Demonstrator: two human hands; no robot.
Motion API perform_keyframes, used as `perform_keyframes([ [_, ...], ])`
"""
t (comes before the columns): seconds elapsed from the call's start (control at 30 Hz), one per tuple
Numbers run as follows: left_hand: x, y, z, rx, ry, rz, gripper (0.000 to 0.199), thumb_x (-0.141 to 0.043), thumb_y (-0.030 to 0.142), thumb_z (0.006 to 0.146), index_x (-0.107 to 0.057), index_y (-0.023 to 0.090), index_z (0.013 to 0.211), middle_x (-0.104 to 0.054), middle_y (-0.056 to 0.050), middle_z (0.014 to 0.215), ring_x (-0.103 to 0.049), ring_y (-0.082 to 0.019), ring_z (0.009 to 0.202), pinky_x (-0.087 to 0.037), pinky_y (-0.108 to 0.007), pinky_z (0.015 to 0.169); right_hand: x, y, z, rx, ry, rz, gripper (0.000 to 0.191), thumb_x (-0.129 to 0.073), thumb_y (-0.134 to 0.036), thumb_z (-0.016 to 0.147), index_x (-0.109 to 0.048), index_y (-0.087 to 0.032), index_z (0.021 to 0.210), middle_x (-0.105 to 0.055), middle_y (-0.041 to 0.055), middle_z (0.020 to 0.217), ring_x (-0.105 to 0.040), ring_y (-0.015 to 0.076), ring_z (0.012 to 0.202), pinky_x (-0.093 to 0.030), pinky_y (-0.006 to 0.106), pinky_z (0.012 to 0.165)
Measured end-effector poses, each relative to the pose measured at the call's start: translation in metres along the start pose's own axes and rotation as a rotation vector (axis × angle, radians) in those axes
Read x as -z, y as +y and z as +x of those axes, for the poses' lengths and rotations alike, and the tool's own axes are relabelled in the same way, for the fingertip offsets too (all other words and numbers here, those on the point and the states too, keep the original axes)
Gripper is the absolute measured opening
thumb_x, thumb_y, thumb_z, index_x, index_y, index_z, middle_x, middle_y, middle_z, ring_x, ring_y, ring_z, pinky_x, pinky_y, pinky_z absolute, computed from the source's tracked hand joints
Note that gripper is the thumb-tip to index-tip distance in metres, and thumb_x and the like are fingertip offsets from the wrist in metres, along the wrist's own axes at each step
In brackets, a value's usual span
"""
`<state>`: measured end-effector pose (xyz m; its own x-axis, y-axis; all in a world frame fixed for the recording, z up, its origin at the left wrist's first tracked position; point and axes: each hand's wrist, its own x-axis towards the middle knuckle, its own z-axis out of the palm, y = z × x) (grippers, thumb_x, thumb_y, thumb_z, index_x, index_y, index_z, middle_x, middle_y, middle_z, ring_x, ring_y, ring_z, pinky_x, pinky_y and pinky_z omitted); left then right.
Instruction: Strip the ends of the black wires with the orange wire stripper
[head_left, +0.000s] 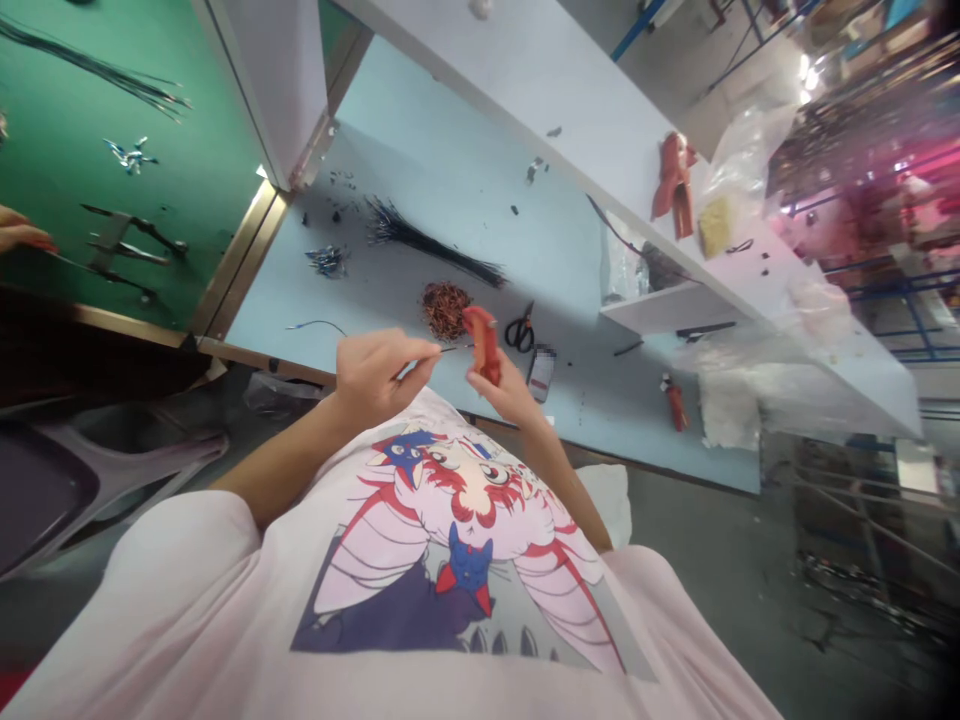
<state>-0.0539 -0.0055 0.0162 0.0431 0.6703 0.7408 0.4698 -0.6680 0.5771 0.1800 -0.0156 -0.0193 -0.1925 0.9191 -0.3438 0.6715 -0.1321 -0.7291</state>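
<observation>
My left hand (384,375) pinches a thin dark wire (452,349) between thumb and fingers. The wire's other end trails out to the left, with a bluish tip lying over the table. My right hand (512,390) is closed around a red hand tool (482,342) that looks like a wire stripper. The wire's short end points at the tool's head; whether it sits inside the jaws I cannot tell. Just beyond the hands lies a pile of small copper-coloured pieces (445,309). Black-handled scissors (519,329) rest to the right of the tool.
A bundle of dark wires (439,243) and a heap of blue-and-silver connectors (327,262) lie on the light blue table (420,120). A phone-like object (541,374) is near the front edge. A raised white shelf (600,110) carries another red tool (675,185). Someone's hand (19,232) works at the green table.
</observation>
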Motion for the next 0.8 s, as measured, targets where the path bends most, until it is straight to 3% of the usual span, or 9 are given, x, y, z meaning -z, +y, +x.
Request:
perform_keyframes([
  [0.07,0.0,-0.003,-0.004,-0.127,0.037,0.083,0.002,-0.063,0.019,0.077,-0.063,0.02,0.079,-0.052,0.005,0.048,-0.043,-0.006,0.044,-0.033,-0.019,0.047,-0.02,0.027,0.025,-0.079,0.042,-0.42,0.042,-0.056,-0.031,0.079,-0.046,-0.015,0.117,-0.059,0.011,0.105,-0.055,0.0241,0.095,-0.045,0.04,0.085],
  [0.1,0.001,-0.004,-0.005,-0.181,0.048,0.109,0.005,-0.063,0.019,0.077,-0.063,0.021,0.081,-0.052,0.005,0.048,-0.043,-0.006,0.045,-0.033,-0.019,0.048,-0.031,0.039,0.035,-0.096,0.035,-0.473,0.043,-0.057,-0.027,0.078,-0.047,-0.013,0.117,-0.058,0.0137,0.108,-0.054,0.0262,0.099,-0.043,0.04,0.087],
  [0.27,0.006,-0.004,-0.01,-0.317,0.058,0.161,0.011,-0.065,0.016,0.075,-0.062,0.02,0.085,-0.048,0.006,0.048,-0.041,-0.007,0.045,-0.03,-0.021,0.046,-0.074,0.076,0.058,-0.118,0.01,-0.556,0.045,-0.058,-0.021,0.075,-0.05,-0.011,0.118,-0.056,0.0187,0.113,-0.049,0.0312,0.106,-0.036,0.046,0.092],
  [0.4,0.007,-0.003,-0.01,-0.282,0.044,0.171,0.011,-0.065,0.015,0.075,-0.063,0.02,0.083,-0.05,0.005,0.05,-0.041,-0.006,0.046,-0.032,-0.02,0.047,-0.082,0.081,0.068,-0.082,0.002,-0.537,0.048,-0.063,-0.021,0.073,-0.05,-0.008,0.117,-0.055,0.0211,0.114,-0.048,0.0315,0.107,-0.035,0.046,0.092],
  [0.53,0.003,-0.007,-0.011,-0.249,0.043,0.14,0.011,-0.066,0.014,0.074,-0.064,0.02,0.083,-0.05,0.005,0.05,-0.041,-0.006,0.047,-0.03,-0.021,0.046,-0.062,0.061,0.071,0.016,0.041,-0.49,0.052,-0.065,-0.032,0.075,-0.049,-0.009,0.118,-0.051,0.0189,0.122,-0.042,0.0289,0.116,-0.031,0.045,0.098],
  [0.63,-0.001,-0.009,-0.012,-0.201,0.018,0.077,0.01,-0.066,0.015,0.075,-0.064,0.021,0.083,-0.05,0.005,0.051,-0.042,-0.006,0.048,-0.028,-0.022,0.047,-0.032,0.022,0.053,0.132,0.189,-0.406,0.037,-0.045,-0.034,0.089,-0.045,-0.012,0.119,-0.049,0.0148,0.125,-0.039,0.0223,0.121,-0.028,0.04,0.104],
  [0.7,-0.003,-0.009,-0.011,-0.176,0.005,0.047,0.009,-0.065,0.016,0.076,-0.064,0.022,0.083,-0.051,0.005,0.051,-0.042,-0.006,0.048,-0.028,-0.022,0.047,-0.011,-0.009,0.033,0.388,0.404,-0.176,0.029,-0.036,-0.033,0.093,-0.048,-0.017,0.115,-0.052,0.0115,0.119,-0.044,0.0213,0.117,-0.032,0.041,0.102],
  [0.8,-0.007,-0.008,-0.01,-0.187,0.001,0.059,0.007,-0.064,0.017,0.078,-0.064,0.022,0.083,-0.052,0.005,0.052,-0.044,-0.006,0.048,-0.029,-0.022,0.048,0.011,-0.048,0.005,0.607,0.429,-0.088,0.028,-0.042,-0.036,0.09,-0.053,-0.023,0.113,-0.053,0.0083,0.118,-0.046,0.0239,0.116,-0.034,0.045,0.101],
])
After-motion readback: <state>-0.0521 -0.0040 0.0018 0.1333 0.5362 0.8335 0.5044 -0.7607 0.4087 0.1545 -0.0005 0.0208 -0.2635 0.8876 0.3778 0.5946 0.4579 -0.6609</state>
